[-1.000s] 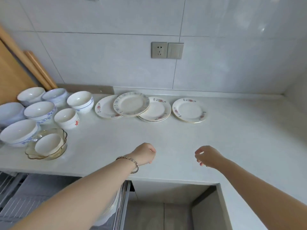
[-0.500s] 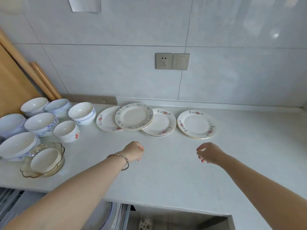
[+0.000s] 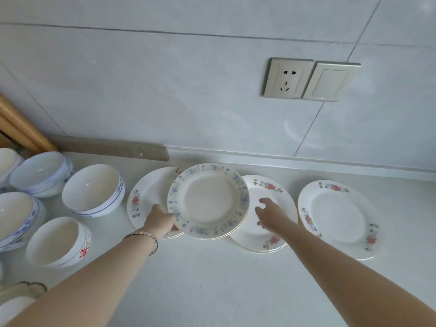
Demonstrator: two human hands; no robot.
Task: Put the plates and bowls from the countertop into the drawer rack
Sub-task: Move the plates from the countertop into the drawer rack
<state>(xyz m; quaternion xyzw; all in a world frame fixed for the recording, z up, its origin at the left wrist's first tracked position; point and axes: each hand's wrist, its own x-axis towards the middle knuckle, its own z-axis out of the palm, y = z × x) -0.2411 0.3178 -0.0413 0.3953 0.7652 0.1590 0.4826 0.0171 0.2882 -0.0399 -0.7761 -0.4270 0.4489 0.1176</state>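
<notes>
The blue plate was pinched at its left rim by the left hand; the right hand was held open beside it.

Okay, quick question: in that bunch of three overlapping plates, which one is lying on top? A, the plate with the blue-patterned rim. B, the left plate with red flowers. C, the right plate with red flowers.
A: the blue-rimmed plate lies over the inner edges of both the left red-flower plate and the right red-flower plate, hiding part of each.
</notes>
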